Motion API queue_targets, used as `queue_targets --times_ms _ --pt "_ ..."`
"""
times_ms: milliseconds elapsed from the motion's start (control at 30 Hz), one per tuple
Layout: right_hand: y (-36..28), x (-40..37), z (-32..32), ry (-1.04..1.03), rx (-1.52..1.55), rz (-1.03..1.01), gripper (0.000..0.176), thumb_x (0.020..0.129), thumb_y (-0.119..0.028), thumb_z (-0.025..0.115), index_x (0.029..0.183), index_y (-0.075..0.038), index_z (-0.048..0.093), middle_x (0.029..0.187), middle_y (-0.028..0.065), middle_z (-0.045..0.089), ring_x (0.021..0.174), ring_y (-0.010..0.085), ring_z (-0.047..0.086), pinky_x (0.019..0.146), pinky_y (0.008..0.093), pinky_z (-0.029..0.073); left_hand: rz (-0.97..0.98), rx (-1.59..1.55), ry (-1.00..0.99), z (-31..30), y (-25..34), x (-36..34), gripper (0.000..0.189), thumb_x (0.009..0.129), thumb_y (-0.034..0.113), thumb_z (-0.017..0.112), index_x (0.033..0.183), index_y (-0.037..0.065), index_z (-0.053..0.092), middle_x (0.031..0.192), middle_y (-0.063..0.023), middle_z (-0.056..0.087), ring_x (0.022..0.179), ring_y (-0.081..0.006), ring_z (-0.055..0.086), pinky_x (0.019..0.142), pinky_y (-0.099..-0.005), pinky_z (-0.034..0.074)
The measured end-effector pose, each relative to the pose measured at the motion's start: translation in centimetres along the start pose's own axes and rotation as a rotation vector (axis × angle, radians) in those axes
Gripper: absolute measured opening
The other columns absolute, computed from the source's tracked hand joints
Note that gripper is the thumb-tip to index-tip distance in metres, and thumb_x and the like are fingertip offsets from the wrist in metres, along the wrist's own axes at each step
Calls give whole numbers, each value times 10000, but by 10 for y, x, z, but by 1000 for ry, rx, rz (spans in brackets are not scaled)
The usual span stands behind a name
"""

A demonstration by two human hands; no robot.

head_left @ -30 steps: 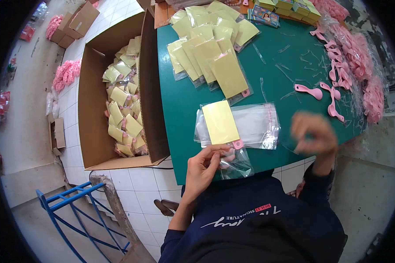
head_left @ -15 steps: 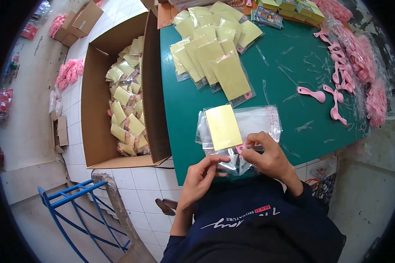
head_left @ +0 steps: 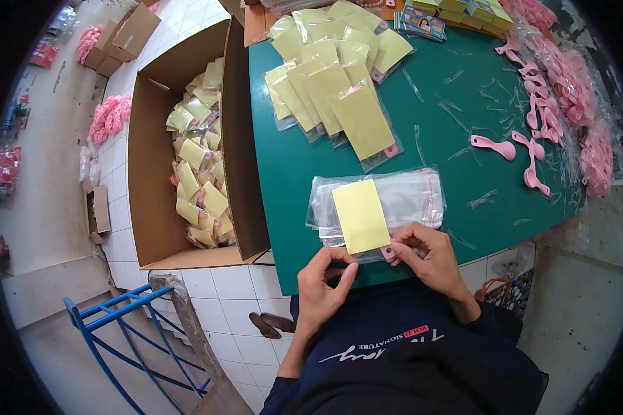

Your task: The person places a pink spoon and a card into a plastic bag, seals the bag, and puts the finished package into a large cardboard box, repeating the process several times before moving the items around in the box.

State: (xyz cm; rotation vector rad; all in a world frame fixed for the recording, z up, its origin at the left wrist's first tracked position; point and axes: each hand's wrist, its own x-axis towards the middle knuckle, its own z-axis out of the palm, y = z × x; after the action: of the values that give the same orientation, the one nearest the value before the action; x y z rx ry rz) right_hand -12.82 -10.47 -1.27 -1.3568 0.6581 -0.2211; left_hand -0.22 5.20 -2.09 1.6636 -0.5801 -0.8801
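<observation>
A yellow card (head_left: 362,216) lies in a clear plastic bag just in front of me, over a stack of clear bags (head_left: 412,196). By the card's lower right corner shows the pink handle end (head_left: 388,254) of what looks like a spoon. My right hand (head_left: 428,257) is closed, its thumb and fingertips pinching the bag at that pink end. My left hand (head_left: 325,282) pinches the bag's near left edge between thumb and forefinger. How far the spoon reaches behind the card is hidden.
Filled bags with yellow cards (head_left: 363,121) lie heaped farther up the green table (head_left: 436,149). Loose pink spoons (head_left: 493,146) and plastic strips lie to the right. A cardboard box (head_left: 246,173) of filled bags stands left, above a blue metal frame (head_left: 118,308).
The card has moved down and right, nearer me, and the open bag flap below it no longer shows. Both hands have shifted slightly; the right one stays at the pink handle.
</observation>
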Motion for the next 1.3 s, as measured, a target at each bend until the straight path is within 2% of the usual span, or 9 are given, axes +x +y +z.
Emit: queue_targets --times_ms 200,400,500,733,900,1033,1100,1167,1300 --pt "-2 2 13 174 -10 27 135 843 -25 624 898 42 521 761 87 627 671 110 638 564 210 515 -42 -76 79 8 -10 -1 82 854 -23 580 913 -25 523 917 -55 569 846 -93 566 703 -224 516" --pt "-2 3 20 227 -89 -29 126 834 -22 633 868 39 529 761 85 623 637 101 627 536 205 506 -73 -267 228 16 -2 0 71 856 -9 581 903 -13 529 926 -51 551 793 -92 576 602 -200 511" --pt "0 4 21 242 -97 -66 113 831 -17 633 901 36 562 753 78 616 634 96 619 539 204 506 -88 -217 120 10 -7 -2 99 851 -21 577 923 -3 511 949 -52 536 799 -86 561 561 -194 492" --pt "-1 5 22 208 -189 -93 354 820 7 624 1171 -10 576 781 62 601 625 82 598 537 202 491 -15 -37 89 9 -5 -1 339 823 -53 573 1149 18 514 1012 -74 541 798 -102 560 524 -189 459" --pt "-17 2 20 145 -198 -15 388 828 -7 614 1210 -29 551 798 66 601 609 78 588 530 204 472 84 107 83 4 11 0 527 802 -70 575 1302 32 446 1096 -107 539 841 -111 573 513 -179 446" --pt "-48 24 12 157 -323 -212 398 827 -39 624 1214 -31 533 791 80 602 565 93 575 523 220 468 254 266 46 -10 40 27 532 810 15 612 1310 25 430 1237 -163 482 996 -221 552 691 -275 478" --pt "-65 60 -3 178 -579 -353 540 798 -138 677 1265 0 445 930 135 592 788 201 603 701 295 486 459 455 13 -21 53 68 567 823 82 627 1335 25 392 1345 -192 405 1156 -297 491 876 -358 463" --pt "-59 107 -16 230 -729 -455 696 767 -231 713 1315 18 363 1026 183 549 938 279 566 813 341 462 486 669 126 -27 47 119 737 819 199 656 1401 12 244 1384 -277 309 1277 -394 344 1023 -446 318" --pt "-30 180 -25 270 -808 -494 898 714 -347 748 1353 49 258 1106 246 463 1016 358 497 886 382 420 457 802 189 -25 22 194 917 821 270 657 1420 -22 28 1402 -333 190 1312 -463 191 1067 -462 230"
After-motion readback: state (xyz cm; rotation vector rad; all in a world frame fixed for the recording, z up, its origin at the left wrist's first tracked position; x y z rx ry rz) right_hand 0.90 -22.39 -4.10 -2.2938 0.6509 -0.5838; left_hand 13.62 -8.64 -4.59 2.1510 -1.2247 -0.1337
